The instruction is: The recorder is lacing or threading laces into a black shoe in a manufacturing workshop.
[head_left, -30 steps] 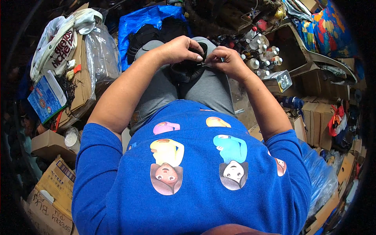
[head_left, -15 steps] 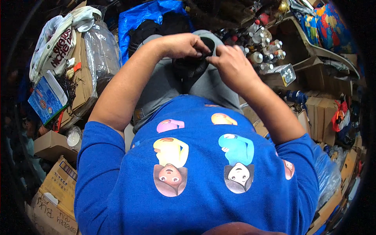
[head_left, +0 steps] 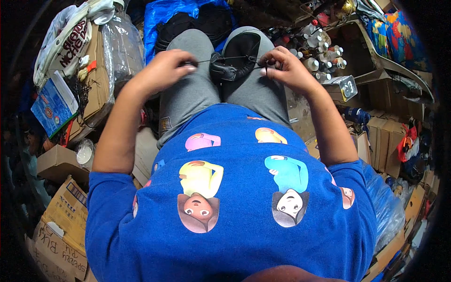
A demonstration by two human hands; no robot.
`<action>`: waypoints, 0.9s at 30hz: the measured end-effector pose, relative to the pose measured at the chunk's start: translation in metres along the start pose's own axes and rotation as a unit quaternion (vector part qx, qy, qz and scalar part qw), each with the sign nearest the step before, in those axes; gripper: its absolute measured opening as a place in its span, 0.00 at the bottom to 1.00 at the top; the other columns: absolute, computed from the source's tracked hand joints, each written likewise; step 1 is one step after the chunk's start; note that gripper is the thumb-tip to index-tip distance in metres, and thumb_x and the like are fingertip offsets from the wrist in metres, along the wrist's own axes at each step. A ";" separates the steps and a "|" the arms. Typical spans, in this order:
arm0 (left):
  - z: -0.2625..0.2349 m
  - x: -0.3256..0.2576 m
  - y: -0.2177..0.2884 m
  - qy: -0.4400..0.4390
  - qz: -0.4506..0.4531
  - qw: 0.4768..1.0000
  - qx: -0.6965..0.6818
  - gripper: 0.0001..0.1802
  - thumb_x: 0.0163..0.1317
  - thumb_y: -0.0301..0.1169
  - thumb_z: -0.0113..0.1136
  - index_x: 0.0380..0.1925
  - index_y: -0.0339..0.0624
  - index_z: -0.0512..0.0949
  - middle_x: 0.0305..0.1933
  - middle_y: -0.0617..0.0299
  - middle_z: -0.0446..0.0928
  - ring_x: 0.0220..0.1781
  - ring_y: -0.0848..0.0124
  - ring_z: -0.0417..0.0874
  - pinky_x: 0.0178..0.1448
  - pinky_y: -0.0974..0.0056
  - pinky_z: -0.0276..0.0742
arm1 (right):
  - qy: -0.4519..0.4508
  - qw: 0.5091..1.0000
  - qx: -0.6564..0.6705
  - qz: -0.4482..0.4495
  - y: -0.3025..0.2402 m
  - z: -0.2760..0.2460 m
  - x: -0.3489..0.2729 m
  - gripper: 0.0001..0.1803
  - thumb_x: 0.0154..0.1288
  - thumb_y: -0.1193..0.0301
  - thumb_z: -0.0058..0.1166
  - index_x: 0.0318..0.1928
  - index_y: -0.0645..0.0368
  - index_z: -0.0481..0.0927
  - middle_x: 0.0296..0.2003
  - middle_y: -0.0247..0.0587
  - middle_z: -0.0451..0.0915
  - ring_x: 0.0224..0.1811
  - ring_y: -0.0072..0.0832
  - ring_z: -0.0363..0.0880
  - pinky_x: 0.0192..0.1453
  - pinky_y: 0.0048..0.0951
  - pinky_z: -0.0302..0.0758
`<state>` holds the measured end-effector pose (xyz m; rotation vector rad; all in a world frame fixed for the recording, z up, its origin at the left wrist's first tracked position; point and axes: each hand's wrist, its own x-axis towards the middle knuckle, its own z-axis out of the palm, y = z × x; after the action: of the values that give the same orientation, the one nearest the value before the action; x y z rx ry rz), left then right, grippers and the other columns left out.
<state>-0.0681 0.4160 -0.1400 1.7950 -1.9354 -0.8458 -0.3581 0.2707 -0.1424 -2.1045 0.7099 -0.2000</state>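
My left hand [head_left: 167,70] is over my left thigh, its grip pinching one end of a thin black lace [head_left: 204,61] between thumb and fingers. My right hand [head_left: 289,70] is over the right thigh, fingers curled and thumb close under them, and its grip pinches the lace on that side. The lace runs nearly straight from my left hand across to the black shoe [head_left: 229,72], and on to the right hand. The shoe lies between my two hands, at the far end of my lap, mostly on the right leg of my grey trousers [head_left: 190,96], with its opening up; neither palm covers it.

Nearer to me is my blue shirt [head_left: 244,202] with its printed figures. Beyond my knees, on the far side, a blue plastic sheet [head_left: 152,21] lies with black things [head_left: 213,23] on it. Far right, clear bottles [head_left: 324,58] stand bunched together, next to a big grey bin [head_left: 371,49]. Far left there is a white bag [head_left: 70,37], and below it a blue booklet [head_left: 51,110]. Near left sits a cardboard box [head_left: 61,162].
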 end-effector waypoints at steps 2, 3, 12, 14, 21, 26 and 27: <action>-0.018 -0.018 -0.019 0.078 -0.036 0.995 0.044 0.15 0.56 0.38 0.60 0.34 0.36 0.78 0.26 0.52 0.75 0.33 0.61 0.77 0.42 0.61 0.72 | 0.072 0.996 -0.002 -0.060 0.008 0.008 0.002 0.13 0.54 0.62 0.61 0.29 0.59 0.78 0.31 0.40 0.72 0.35 0.31 0.75 0.40 0.30 0.72; -0.030 -0.021 -0.023 0.082 -0.100 0.991 0.040 0.16 0.57 0.40 0.59 0.32 0.35 0.77 0.25 0.54 0.73 0.31 0.64 0.74 0.40 0.62 0.71 | 0.123 0.989 -0.046 -0.067 0.017 0.008 0.006 0.13 0.53 0.63 0.61 0.29 0.60 0.77 0.30 0.41 0.72 0.35 0.33 0.75 0.39 0.30 0.72; -0.027 0.028 0.033 0.173 0.109 0.598 -0.775 0.19 0.64 0.45 0.50 0.35 0.38 0.76 0.43 0.55 0.76 0.48 0.64 0.76 0.53 0.61 0.70 | 0.192 0.558 0.805 0.066 0.023 0.005 0.034 0.22 0.70 0.54 0.36 0.32 0.59 0.73 0.29 0.38 0.73 0.33 0.31 0.72 0.50 0.38 0.68; -0.028 0.041 0.041 0.298 -0.033 0.407 -0.863 0.24 0.67 0.45 0.43 0.11 0.51 0.59 0.12 0.66 0.55 0.16 0.70 0.56 0.30 0.62 0.60 | 0.063 0.530 0.845 0.013 0.039 0.000 0.023 0.22 0.70 0.55 0.35 0.22 0.54 0.66 0.16 0.29 0.55 0.19 0.24 0.54 0.35 0.29 0.60; -0.014 0.037 -0.060 0.242 -0.071 0.544 -0.801 0.23 0.66 0.46 0.44 0.12 0.53 0.60 0.11 0.70 0.52 0.12 0.75 0.53 0.24 0.66 0.57 | 0.127 0.694 0.708 0.032 0.071 -0.018 -0.028 0.23 0.70 0.56 0.37 0.19 0.53 0.62 0.12 0.27 0.52 0.15 0.19 0.48 0.29 0.25 0.56; -0.030 0.025 -0.040 0.289 -0.151 0.752 -0.573 0.21 0.65 0.44 0.45 0.19 0.43 0.72 0.29 0.53 0.79 0.26 0.62 0.78 0.42 0.53 0.75 | 0.106 0.763 0.627 0.116 0.112 -0.025 -0.058 0.16 0.67 0.58 0.47 0.42 0.59 0.75 0.37 0.42 0.77 0.41 0.35 0.75 0.56 0.40 0.68; -0.049 0.001 -0.073 0.323 -0.190 0.815 -0.443 0.20 0.65 0.44 0.47 0.21 0.41 0.74 0.31 0.53 0.79 0.29 0.61 0.78 0.42 0.52 0.75 | 0.091 0.856 0.469 0.196 0.115 -0.037 -0.072 0.18 0.65 0.61 0.50 0.49 0.60 0.73 0.45 0.45 0.75 0.47 0.36 0.74 0.57 0.38 0.67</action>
<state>0.0189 0.4058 -0.1504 1.5414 -0.5712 -0.8770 -0.4791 0.2333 -0.2030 -0.9910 0.8987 -0.4200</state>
